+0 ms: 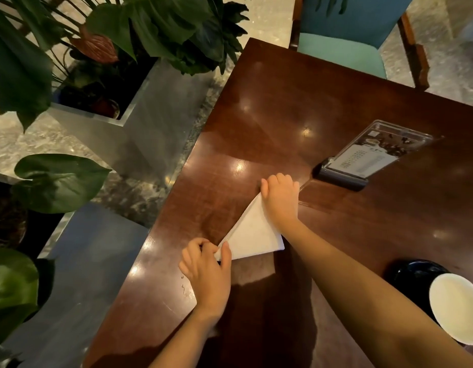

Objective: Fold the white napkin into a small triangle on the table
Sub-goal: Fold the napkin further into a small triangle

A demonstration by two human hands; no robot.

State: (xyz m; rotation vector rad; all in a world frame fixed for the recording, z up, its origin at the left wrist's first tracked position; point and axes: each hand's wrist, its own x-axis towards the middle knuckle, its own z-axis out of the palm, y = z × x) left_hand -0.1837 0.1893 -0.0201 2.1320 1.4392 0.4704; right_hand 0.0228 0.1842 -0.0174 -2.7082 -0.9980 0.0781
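The white napkin [252,233] lies flat on the dark wooden table [296,110], folded into a triangle near the table's left edge. My left hand [207,272] pinches the napkin's near left corner between thumb and fingers. My right hand [279,199] rests knuckles-up on the far tip of the triangle, fingers curled down over it, and hides that tip and part of the right edge. My right forearm crosses the table from the lower right.
A clear menu stand [363,158] on a dark base sits just right of my right hand. A white cup [457,306] on a black saucer stands at the right edge. Planters with large green leaves [105,83] border the table's left side. A teal chair [344,49] faces the far end.
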